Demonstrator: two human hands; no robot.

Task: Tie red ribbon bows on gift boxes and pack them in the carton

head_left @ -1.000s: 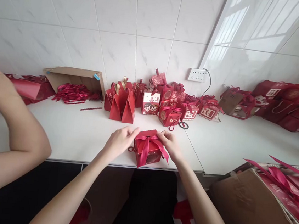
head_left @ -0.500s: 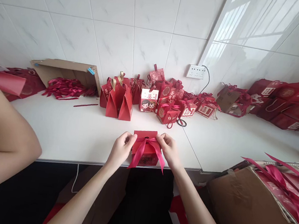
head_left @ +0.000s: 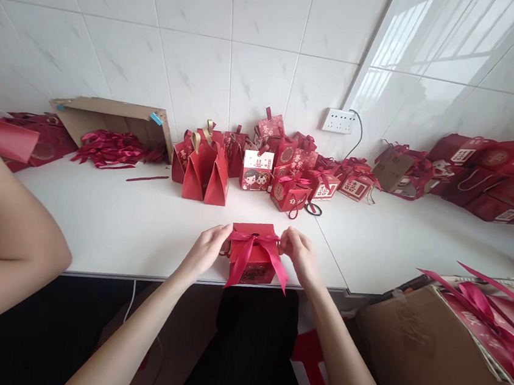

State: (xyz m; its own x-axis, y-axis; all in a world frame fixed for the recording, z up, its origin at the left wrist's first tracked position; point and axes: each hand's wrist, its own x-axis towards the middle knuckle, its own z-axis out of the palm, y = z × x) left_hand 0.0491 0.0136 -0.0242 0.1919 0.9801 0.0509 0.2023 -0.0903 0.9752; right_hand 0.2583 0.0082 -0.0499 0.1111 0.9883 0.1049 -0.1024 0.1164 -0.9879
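Note:
A small red gift box (head_left: 266, 230) stands at the table's front edge, directly before me. A crimson ribbon bow (head_left: 252, 241) lies across its top, and two long tails hang down the front. My left hand (head_left: 209, 249) is closed at the box's left upper edge, thumb against the corner. A bit of dark red cord shows below those fingers. At the right side, my right hand (head_left: 297, 252) is pinched beside the bow's right loop; whatever its fingertips hold is hidden.
Behind stand several red gift boxes (head_left: 256, 177) and peaked red boxes (head_left: 206, 175). A cardboard box (head_left: 166, 137) at left holds loose ribbons (head_left: 105, 149). Another person's arm (head_left: 18, 235) rests at the left. An open carton (head_left: 410, 349) of ribboned boxes sits low at right.
Both hands have shifted from the bow's loops out to the box's sides. My right hand has moved right and curled more. The bow remains on top.

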